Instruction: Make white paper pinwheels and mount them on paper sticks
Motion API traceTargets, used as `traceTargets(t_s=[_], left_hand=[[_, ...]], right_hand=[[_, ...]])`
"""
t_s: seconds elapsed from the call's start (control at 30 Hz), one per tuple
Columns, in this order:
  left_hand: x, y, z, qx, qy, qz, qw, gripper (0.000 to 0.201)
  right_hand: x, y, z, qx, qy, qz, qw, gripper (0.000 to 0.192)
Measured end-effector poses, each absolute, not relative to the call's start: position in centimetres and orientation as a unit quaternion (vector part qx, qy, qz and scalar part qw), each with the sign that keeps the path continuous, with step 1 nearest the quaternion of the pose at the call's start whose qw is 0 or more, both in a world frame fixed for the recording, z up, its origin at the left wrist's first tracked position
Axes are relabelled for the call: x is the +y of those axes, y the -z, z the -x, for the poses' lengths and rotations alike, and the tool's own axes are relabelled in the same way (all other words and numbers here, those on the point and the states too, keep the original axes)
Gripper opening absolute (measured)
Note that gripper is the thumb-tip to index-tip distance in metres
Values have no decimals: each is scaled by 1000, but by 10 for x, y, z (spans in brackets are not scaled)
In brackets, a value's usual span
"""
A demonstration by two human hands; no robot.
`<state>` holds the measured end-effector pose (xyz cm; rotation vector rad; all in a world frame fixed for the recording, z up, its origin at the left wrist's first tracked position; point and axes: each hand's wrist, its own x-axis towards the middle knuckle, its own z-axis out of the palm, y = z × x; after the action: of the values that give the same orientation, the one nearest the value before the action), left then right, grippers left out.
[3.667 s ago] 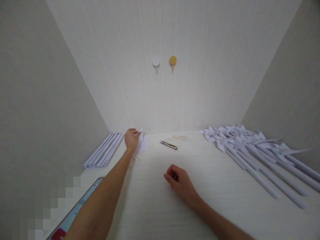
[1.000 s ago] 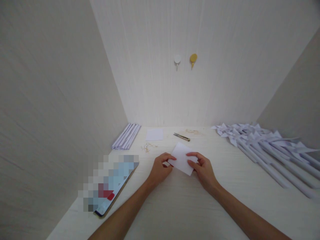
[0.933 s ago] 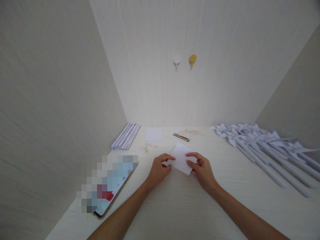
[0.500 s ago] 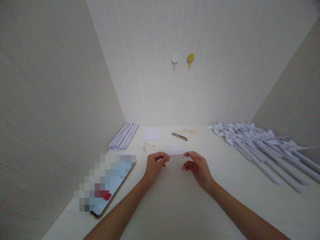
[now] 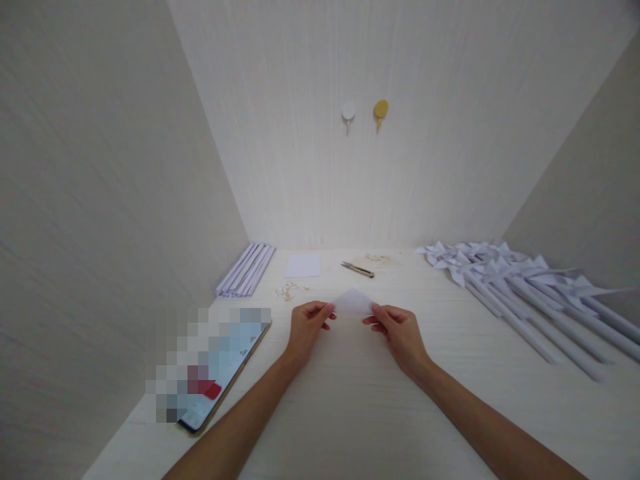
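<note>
A white paper triangle, its point facing away from me, is stretched between my two hands over the table's middle. My left hand pinches its left corner between thumb and fingers. On the other side, my right hand grips the right corner the same way. Past the paper lies a pair of thread snips, tips toward the left. A square stack of white paper lies farther back on the left, with small pale sticks or pins scattered in front of it.
Rolled white paper tubes are stacked at the back left. Several paper pinwheels on tube handles cover the right side. A phone, partly blurred out, lies on the left. White and gold hooks hang on the back wall.
My right fingers have closed on the paper's right corner. The sheet has tilted so its triangular face shows more plainly. My left hand keeps its pinch.
</note>
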<state>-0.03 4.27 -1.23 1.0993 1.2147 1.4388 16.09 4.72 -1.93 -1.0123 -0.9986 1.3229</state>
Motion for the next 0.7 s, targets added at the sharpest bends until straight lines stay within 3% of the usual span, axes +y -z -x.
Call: traceTargets(t_s=[0.37, 0.7], left_hand=[[40, 10, -4, 496, -523, -500, 480, 15], [36, 11, -4, 468, -496, -549, 483, 38]], right_hand=[[47, 16, -161, -405, -593, 407, 564, 24], [50, 23, -163, -411, -578, 395, 583, 22]])
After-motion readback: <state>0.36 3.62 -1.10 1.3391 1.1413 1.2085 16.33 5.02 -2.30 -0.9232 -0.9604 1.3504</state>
